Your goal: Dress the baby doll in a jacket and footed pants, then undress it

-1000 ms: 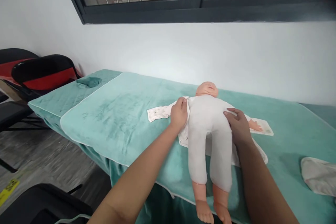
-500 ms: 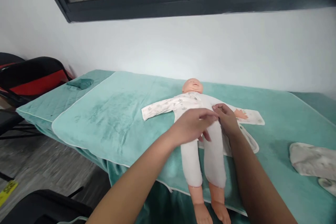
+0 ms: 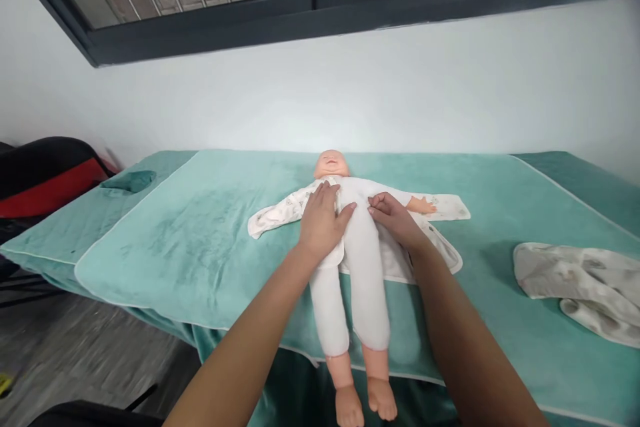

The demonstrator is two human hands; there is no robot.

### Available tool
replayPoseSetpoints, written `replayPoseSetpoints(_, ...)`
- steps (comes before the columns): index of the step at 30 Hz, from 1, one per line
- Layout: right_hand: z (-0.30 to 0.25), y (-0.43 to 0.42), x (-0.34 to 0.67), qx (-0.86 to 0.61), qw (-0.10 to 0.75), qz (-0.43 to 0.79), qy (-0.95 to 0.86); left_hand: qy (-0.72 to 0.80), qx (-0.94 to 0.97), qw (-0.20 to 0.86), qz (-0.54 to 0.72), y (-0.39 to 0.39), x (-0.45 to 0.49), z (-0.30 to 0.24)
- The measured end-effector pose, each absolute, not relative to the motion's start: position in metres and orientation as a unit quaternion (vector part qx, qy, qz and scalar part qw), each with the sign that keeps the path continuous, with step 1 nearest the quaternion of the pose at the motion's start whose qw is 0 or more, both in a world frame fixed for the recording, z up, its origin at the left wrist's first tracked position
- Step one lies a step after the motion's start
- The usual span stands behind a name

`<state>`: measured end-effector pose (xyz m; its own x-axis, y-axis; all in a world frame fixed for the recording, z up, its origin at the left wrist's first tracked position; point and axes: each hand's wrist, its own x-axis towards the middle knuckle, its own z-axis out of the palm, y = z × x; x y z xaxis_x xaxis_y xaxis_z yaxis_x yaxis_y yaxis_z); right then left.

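Observation:
A baby doll (image 3: pixel 370 280) lies on its back, head toward the wall and bare feet toward me. Its body and legs are soft and white. A white printed baby shirt (image 3: pixel 283 210) has one sleeve over the doll's arm on the left and one panel over the chest. The other panel and sleeve lie spread beneath the doll on the right, with its orange hand resting on that sleeve. My left hand (image 3: pixel 321 221) lies flat on the chest panel, fingers stretched out. At the doll's right-hand side in view, my right hand (image 3: pixel 397 219) has its fingers pinched together; what they grip is hidden.
Green plush covers (image 3: pixel 195 227) spread over the long table. Folded pale printed cloth (image 3: pixel 580 280) lies at the right. A black and red chair (image 3: pixel 50 180) stands at the left end, and a white wall (image 3: pixel 300 100) with a dark-framed window (image 3: pixel 200 33) rises behind.
My left hand has moved from over the doll's middle to lie flat on its chest, and the shirt panel now covers more there. My right hand stays by its side. The view has shifted right.

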<state>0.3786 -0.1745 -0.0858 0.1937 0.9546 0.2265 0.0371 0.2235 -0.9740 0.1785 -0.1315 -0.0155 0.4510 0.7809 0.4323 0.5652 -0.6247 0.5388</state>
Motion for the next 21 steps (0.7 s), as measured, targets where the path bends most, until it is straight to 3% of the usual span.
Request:
replayPoseSetpoints(11, -0.081, -0.171, 0.374, -0.613, 0.555, 0.265, -0.496, 0.423, 0.853, 0.105, 0.287, -0.179, 0.196, -0.019)
replayPoseSetpoints(14, -0.081, -0.173, 0.374, -0.644, 0.559, 0.183, -0.489, 0.406, 0.867, 0.09, 0.275, -0.188, 0.197, -0.017)
replayPoseSetpoints(18, -0.082, -0.187, 0.4, -0.706, 0.619, 0.041, -0.341, 0.364, 0.901, 0.057, 0.23, -0.175, 0.215, -0.005)
replayPoseSetpoints(21, -0.088, -0.204, 0.428, -0.768, 0.578, -0.025, -0.276, 0.336, 0.928, 0.016, 0.159, -0.162, 0.24, 0.002)
